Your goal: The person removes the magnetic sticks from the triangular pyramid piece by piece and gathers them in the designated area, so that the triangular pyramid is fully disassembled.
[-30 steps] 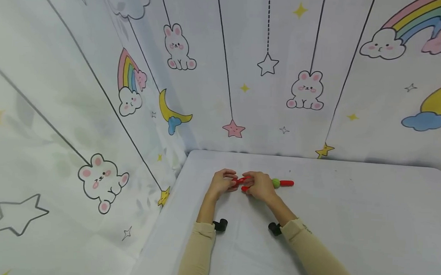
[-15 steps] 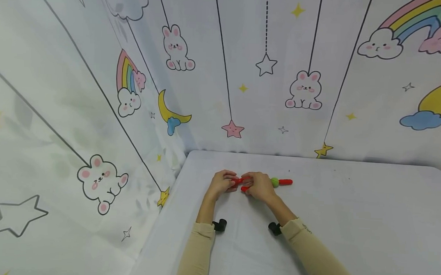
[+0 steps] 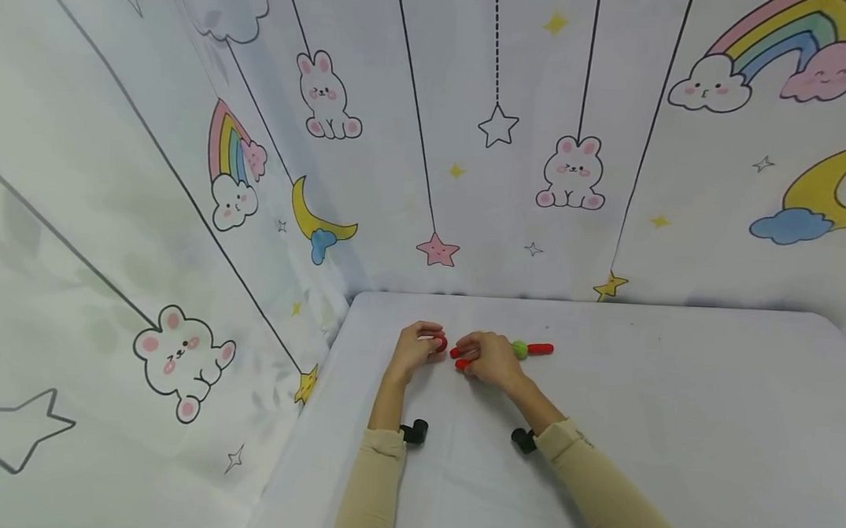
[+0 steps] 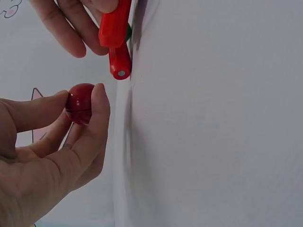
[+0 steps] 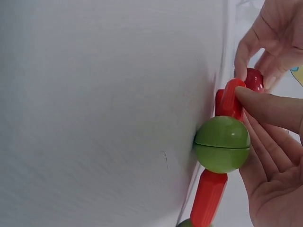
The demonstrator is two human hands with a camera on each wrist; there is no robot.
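"Red ball [image 4: 80,103]: where do we locate it, and what has just changed?"

"We locate it in the left hand [image 3: 414,350], near the far edge of the table [image 3: 635,431], toward the far-left corner. Half a second ago, red spanned the space between the hands; now a narrow gap separates the ball from the sticks. We judge that the ball has come free as a single piece."

"How do we record the hands?"

"Left: thumb and fingertips closed to the ball's width, pinching it. Right: the right hand [image 3: 491,357] pinches the near red stick [image 4: 113,30] under its thumb, other fingers loosely extended. Beside that stick lies the far red stick [image 4: 120,61], its grey end tip [image 4: 121,73] facing the ball. We cannot tell whether the right hand also grips it."

"What adjoins the right hand?"

"A green ball [image 5: 222,144], with a third red stick [image 5: 208,196] on its side toward the table's right edge. Part of a second green ball [image 5: 186,223] shows at the frame edge in the right wrist view."

"Containers and contents?"

"We see no container in any view, so we list no contents."
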